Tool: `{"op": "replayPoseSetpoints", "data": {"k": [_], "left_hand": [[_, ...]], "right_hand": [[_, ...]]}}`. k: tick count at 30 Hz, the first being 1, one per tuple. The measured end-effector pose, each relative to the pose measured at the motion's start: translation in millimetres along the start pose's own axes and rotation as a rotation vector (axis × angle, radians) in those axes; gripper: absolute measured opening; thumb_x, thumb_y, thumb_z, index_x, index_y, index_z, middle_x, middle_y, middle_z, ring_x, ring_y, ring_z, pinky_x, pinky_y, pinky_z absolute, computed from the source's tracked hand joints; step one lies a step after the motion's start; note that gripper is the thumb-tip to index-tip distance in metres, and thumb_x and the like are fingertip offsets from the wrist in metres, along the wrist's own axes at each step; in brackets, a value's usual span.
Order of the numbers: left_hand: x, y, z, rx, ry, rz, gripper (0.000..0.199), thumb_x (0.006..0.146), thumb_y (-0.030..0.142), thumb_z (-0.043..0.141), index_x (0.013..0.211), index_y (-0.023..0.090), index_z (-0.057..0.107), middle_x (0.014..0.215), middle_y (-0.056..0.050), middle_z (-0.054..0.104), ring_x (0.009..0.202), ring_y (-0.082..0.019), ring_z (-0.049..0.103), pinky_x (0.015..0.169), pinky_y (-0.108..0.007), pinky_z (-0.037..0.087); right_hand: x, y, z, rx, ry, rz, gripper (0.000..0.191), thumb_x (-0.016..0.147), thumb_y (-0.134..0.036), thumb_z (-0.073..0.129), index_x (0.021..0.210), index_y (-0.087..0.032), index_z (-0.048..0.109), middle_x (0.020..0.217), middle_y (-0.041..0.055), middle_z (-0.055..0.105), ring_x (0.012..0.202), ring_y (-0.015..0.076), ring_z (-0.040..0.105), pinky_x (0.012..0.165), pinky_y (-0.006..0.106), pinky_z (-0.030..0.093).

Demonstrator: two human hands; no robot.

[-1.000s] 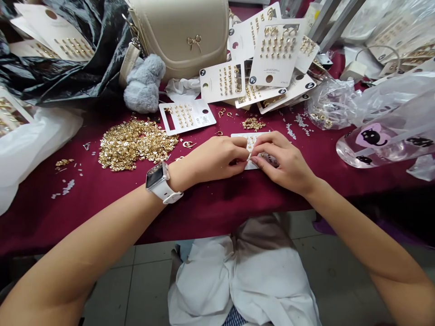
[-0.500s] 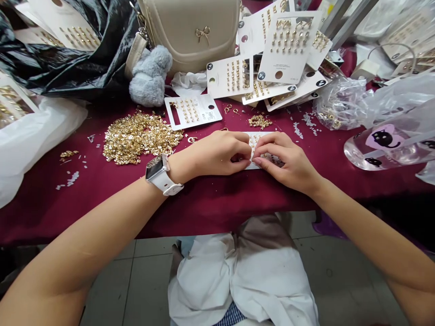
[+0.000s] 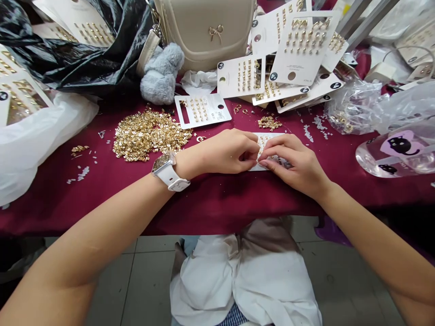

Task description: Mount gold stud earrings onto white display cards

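Note:
My left hand, with a white-strapped smartwatch on its wrist, and my right hand meet over a white earring card lying on the maroon tablecloth. The fingertips of both hands pinch something small at the card's middle, too hidden to identify. Gold studs show on the card's upper part. Left of my left hand lies a large heap of gold earring pieces. A smaller gold cluster sits just above the card.
Several loose and stacked earring cards lie at the back, beside a beige bag and a grey plush charm. Black plastic and white plastic lie left; a clear bag and cat-print pouch lie right.
The whole view has drifted, with the table items shifting right and up in the picture. My hands remain pinched together over the card.

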State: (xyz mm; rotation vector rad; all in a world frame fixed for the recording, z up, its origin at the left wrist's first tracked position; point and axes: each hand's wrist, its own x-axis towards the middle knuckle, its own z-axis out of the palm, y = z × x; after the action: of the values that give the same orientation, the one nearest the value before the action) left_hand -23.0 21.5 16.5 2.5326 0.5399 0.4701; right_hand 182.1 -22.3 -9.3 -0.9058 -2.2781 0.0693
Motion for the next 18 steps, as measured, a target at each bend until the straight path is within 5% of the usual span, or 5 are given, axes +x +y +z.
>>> {"op": "replayPoseSetpoints", "data": {"k": [18], "left_hand": [[-1.0, -6.1, 1.8, -0.037, 0.006, 0.066, 0.016, 0.081, 0.005, 0.054, 0.068, 0.013, 0.060, 0.070, -0.001, 0.057, 0.061, -0.007, 0.049, 0.060, -0.020, 0.038]], "right_hand": [[-0.7, -1.5, -1.1, -0.062, 0.003, -0.040, 0.008, 0.086, -0.017, 0.062, 0.089, -0.024, 0.062, 0.090, 0.0040, 0.066, 0.086, 0.0191, 0.062, 0.077, 0.036, 0.052]]}}
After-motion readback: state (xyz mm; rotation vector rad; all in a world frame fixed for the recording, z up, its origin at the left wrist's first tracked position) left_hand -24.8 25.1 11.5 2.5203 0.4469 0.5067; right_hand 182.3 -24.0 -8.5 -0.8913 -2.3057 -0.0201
